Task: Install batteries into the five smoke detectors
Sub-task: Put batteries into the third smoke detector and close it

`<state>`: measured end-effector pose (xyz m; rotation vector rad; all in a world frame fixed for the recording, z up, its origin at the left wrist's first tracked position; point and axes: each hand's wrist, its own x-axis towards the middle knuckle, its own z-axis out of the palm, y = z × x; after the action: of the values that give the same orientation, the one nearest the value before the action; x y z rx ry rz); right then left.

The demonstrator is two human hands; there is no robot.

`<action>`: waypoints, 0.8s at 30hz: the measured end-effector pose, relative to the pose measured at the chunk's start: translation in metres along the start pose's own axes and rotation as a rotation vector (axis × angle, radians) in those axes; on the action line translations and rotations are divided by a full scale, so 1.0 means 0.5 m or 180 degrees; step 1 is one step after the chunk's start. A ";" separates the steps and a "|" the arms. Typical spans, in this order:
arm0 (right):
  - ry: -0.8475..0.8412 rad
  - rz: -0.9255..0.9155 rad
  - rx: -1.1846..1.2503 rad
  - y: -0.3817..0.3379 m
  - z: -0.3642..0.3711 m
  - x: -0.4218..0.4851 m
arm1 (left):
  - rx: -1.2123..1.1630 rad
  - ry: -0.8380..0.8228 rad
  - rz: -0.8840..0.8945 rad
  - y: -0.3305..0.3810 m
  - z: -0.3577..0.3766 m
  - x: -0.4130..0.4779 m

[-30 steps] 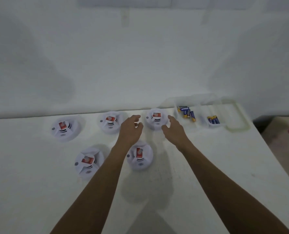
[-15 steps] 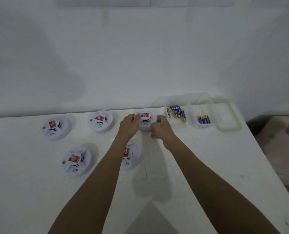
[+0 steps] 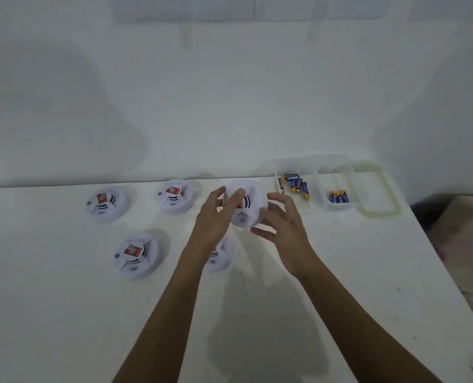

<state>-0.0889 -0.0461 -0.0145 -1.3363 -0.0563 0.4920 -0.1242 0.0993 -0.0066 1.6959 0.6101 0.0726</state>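
Note:
A white round smoke detector (image 3: 250, 200) with a red label is lifted off the table and tilted, held between both hands. My left hand (image 3: 216, 217) grips its left side, thumb across the front. My right hand (image 3: 280, 225) cups its right and lower edge with curled fingers. Three more detectors lie on the table: one at the back left (image 3: 106, 203), one at the back middle (image 3: 174, 195), one at the front left (image 3: 135, 254). Another detector (image 3: 220, 255) is partly hidden under my left wrist. Blue and gold batteries (image 3: 294, 183) lie in a clear box.
The clear plastic box (image 3: 318, 189) has two compartments, the right one holding a few more batteries (image 3: 338, 196). Its lid (image 3: 379, 194) lies beside it at the right. The white table (image 3: 340, 272) ends at a slanted right edge, and a white wall stands close behind.
Both hands closed around the back right detector and raised it off the table toward me. The camera view has shifted slightly.

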 end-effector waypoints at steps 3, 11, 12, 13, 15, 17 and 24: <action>-0.0268 -0.0284 -0.0180 -0.025 0.006 -0.052 | -0.0473 -0.0222 0.0069 0.022 0.009 -0.050; 0.0275 -0.0797 -0.1465 -0.047 0.036 -0.147 | -0.2409 -0.1032 -0.0513 -0.002 -0.016 -0.116; 0.0341 -0.0823 -0.1627 -0.047 0.040 -0.155 | -0.2639 -0.1146 -0.0551 -0.009 -0.023 -0.121; 0.0371 -0.0851 -0.1767 -0.047 0.045 -0.162 | -0.2854 -0.1286 -0.0574 -0.015 -0.030 -0.124; 0.0372 -0.0927 -0.2030 -0.048 0.059 -0.176 | -0.3150 -0.1527 -0.0611 -0.022 -0.045 -0.132; 0.0381 -0.0968 -0.2250 -0.053 0.077 -0.187 | -0.3307 -0.1680 -0.0684 -0.026 -0.060 -0.139; 0.0473 -0.0584 -0.3142 -0.057 0.158 -0.212 | -0.3459 -0.1772 -0.0611 -0.047 -0.101 -0.154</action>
<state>-0.2000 -0.0175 0.0570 -2.3022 -0.3281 0.1904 -0.2175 0.1135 0.0048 0.5478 0.2128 -0.1777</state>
